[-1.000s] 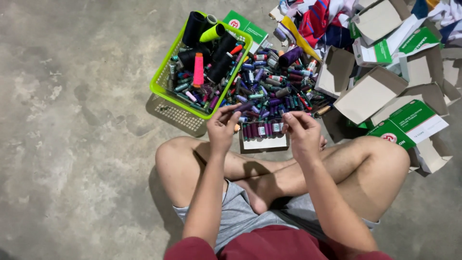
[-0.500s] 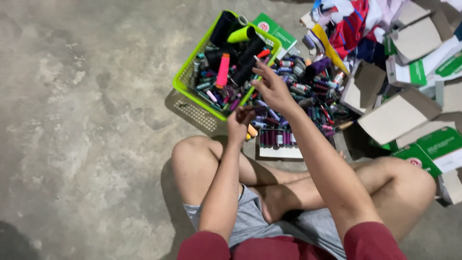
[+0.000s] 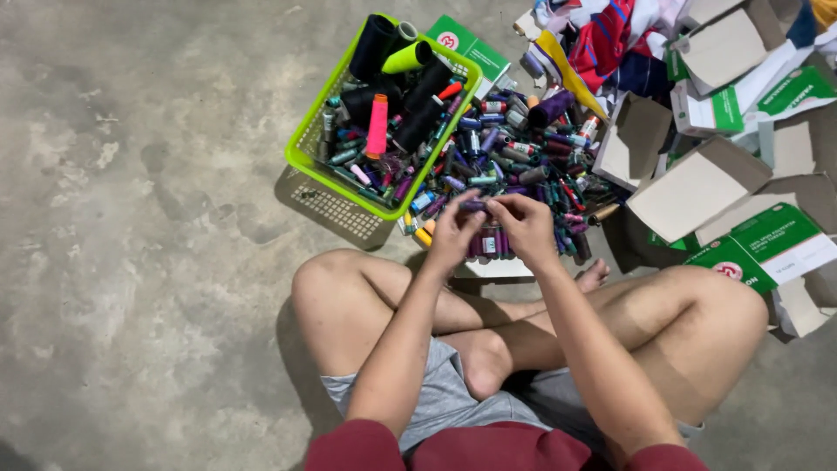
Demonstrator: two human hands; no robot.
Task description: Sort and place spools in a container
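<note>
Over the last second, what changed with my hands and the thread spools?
The right hand reached out to the loose pile of spools beside the green basket, then came back. Now both it and the left hand pinch one small purple spool between them. The basket, cardboard boxes and crossed legs stayed as they were.

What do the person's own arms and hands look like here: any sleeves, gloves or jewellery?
Both arms are bare from the upper arm down, below short dark red sleeves. The left hand and right hand wear no gloves. No rings, watch or bracelets show on either wrist, as far as the head view lets one tell.
</note>
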